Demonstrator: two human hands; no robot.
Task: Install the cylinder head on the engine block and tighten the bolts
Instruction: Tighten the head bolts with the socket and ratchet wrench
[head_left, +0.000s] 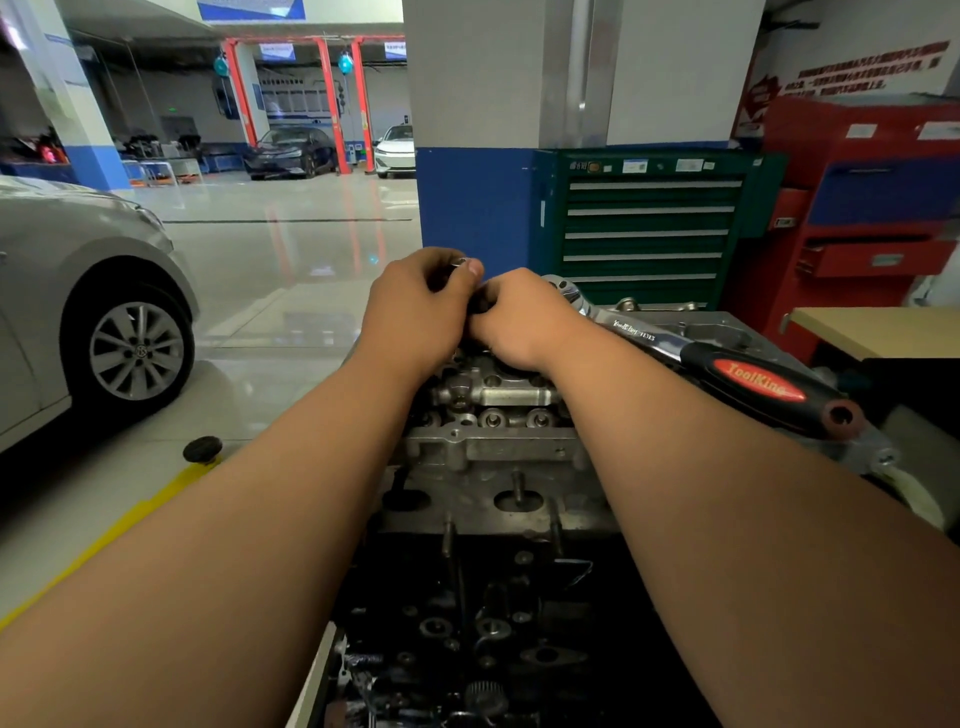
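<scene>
The grey metal cylinder head (493, 452) sits on the dark engine block (467, 613) straight in front of me. Both hands meet over its far end. My left hand (415, 306) pinches a small shiny metal piece (460, 261), a socket or bolt top, between thumb and fingers. My right hand (519, 317) curls round something dark just below it; what it holds is hidden by the fingers. A chrome ratchet wrench (639, 332) with a black and red handle (758, 384) lies across the head by my right wrist.
A silver car (78, 291) stands close on the left beside a yellow floor line (119, 525). A green drawer cabinet (649, 228) and a red tool cabinet (857, 218) stand behind the engine. A wooden bench top (878, 327) is at the right.
</scene>
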